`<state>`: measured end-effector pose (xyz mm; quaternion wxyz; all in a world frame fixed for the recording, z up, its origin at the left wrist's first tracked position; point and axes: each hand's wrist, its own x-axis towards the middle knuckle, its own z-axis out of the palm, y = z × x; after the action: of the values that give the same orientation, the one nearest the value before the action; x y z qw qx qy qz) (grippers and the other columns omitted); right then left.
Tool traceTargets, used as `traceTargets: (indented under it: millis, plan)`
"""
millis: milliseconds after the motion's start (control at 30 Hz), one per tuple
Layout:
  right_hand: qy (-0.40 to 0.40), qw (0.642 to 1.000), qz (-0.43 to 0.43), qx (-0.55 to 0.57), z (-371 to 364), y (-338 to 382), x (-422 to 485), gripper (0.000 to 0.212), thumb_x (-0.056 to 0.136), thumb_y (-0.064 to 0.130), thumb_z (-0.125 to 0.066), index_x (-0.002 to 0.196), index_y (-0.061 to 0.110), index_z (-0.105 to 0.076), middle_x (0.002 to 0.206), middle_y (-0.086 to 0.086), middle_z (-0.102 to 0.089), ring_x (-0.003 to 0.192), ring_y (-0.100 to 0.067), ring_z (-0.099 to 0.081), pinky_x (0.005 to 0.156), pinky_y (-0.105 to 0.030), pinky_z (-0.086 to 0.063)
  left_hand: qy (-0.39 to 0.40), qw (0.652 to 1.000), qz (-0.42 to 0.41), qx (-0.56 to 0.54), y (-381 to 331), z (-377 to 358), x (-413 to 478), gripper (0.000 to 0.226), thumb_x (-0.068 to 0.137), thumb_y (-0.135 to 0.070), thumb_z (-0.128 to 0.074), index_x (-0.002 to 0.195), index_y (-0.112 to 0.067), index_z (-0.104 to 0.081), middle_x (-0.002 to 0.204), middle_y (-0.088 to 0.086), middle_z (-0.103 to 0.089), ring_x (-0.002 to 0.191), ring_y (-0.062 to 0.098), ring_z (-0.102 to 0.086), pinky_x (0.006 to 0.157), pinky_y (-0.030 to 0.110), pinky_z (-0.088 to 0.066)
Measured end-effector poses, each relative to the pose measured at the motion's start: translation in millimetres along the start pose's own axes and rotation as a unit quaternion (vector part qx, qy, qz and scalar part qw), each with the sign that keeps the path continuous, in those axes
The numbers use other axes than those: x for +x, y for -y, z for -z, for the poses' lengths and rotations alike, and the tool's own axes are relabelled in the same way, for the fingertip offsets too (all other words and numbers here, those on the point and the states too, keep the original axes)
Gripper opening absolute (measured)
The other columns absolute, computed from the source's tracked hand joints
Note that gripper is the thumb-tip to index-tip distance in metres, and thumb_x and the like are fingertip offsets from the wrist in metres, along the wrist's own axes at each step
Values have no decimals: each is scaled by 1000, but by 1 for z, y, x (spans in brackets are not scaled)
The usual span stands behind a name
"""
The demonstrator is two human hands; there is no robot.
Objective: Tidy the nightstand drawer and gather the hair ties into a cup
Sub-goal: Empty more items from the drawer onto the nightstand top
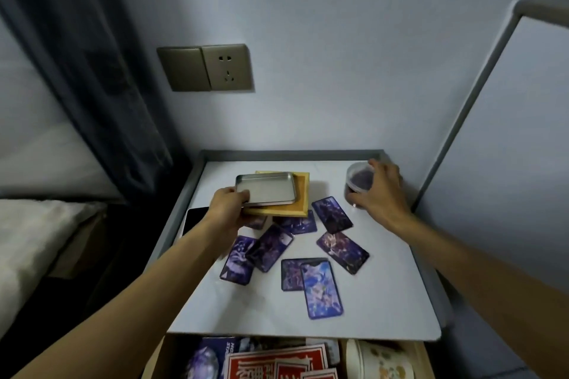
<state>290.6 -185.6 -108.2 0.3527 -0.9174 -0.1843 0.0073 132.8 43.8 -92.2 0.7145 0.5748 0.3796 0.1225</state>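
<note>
A clear plastic cup (357, 177) with dark purple contents stands at the back right of the white nightstand top (385, 286). My right hand (380, 194) wraps around its right side. My left hand (229, 204) grips the near left edge of a silver metal tray (271, 191) stacked on a yellow wooden tray (300, 200); both are lifted slightly above the top. Several purple cards (321, 288) lie scattered across the middle. The drawer (420, 357) below is pulled out, showing red packets (277, 361) and a white patterned pouch (375, 360). No hair ties are visible.
A dark tablet or phone (195, 218) lies at the left edge under my left forearm. A grey raised rim (292, 153) borders the back of the nightstand. A bed (37, 240) sits to the left, a wall socket (226, 68) behind, a white panel (508, 163) on the right.
</note>
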Motion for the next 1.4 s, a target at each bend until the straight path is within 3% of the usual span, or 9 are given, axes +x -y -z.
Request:
traceTargets:
  millis: [133, 267, 400, 500, 733, 933, 1033, 1200, 1400]
  plan:
    - [34, 992, 121, -15, -4, 45, -12, 66, 89, 33, -69, 146, 19, -37, 145, -8, -42, 129, -23, -44, 103, -39, -45, -8, 1000, -11, -18, -7, 3, 15, 12, 101, -3, -43, 102, -1, -55, 96, 18, -63, 80, 28, -65, 60, 35, -54]
    - [229, 950, 13, 212, -40, 101, -19, 56, 98, 26, -57, 146, 20, -30, 97, -4, -67, 70, -17, -68, 62, -23, -55, -16, 998, -24, -55, -15, 11, 25, 15, 102, 0, -40, 95, 1, -54, 88, 16, -59, 76, 26, -62, 57, 34, -58]
    - [210, 931, -45, 296, -78, 126, 9, 34, 96, 9, -54, 126, 21, -42, 86, -7, -62, 57, -15, -56, 46, -22, -42, -67, 990, -48, -114, -29, 41, 39, 14, 101, 2, -38, 111, 5, -48, 91, 17, -55, 78, 27, -59, 62, 36, -59]
    - [203, 937, -54, 278, -101, 132, 34, 11, 94, 5, -53, 102, 10, -59, 79, -6, -59, 56, -14, -52, 44, -19, -38, -108, 979, -76, -155, -39, 69, 55, 28, 102, 2, -34, 126, 11, -44, 107, 24, -56, 94, 36, -60, 80, 42, -51]
    - [186, 966, -36, 178, -137, 125, 57, 31, 90, 10, -63, 121, 9, -62, 102, -7, -67, 79, -17, -63, 63, -25, -52, -159, 982, -92, -52, -28, 93, 88, 32, 99, -2, -34, 129, 6, -44, 123, 27, -55, 94, 41, -64, 50, 31, -57]
    - [148, 988, -8, 38, -129, 104, 52, 31, 87, 19, -71, 116, 12, -62, 102, -6, -66, 89, -21, -64, 80, -35, -55, -197, 973, -114, 32, -19, 74, 98, 48, 99, 2, -41, 143, -5, -23, 132, 18, -46, 107, 37, -58, 84, 52, -58]
    - [115, 993, -1, 24, -127, 97, 53, 38, 89, 20, -70, 122, 13, -52, 104, -3, -59, 93, -25, -65, 81, -39, -56, -189, 967, -141, 100, -16, 69, 102, 76, 96, 6, -42, 154, -32, -11, 131, 11, -44, 113, 36, -56, 94, 52, -54]
    - [86, 995, 13, 52, -134, 100, 53, 34, 92, 17, -66, 122, 17, -48, 111, -9, -62, 89, -26, -63, 78, -45, -58, -179, 963, -106, 171, -14, 64, 107, 44, 93, 1, -45, 130, -17, -58, 127, 15, -54, 109, 34, -57, 94, 47, -54]
    - [57, 975, 182, -117, -126, 97, 15, 45, 93, 34, -62, 134, 20, -48, 133, -8, -46, 114, -25, -51, 87, -37, -51, -118, 924, -68, 357, -14, 70, 97, 55, 93, -39, -58, 143, -19, -48, 133, 18, -57, 115, 36, -59, 95, 35, -48]
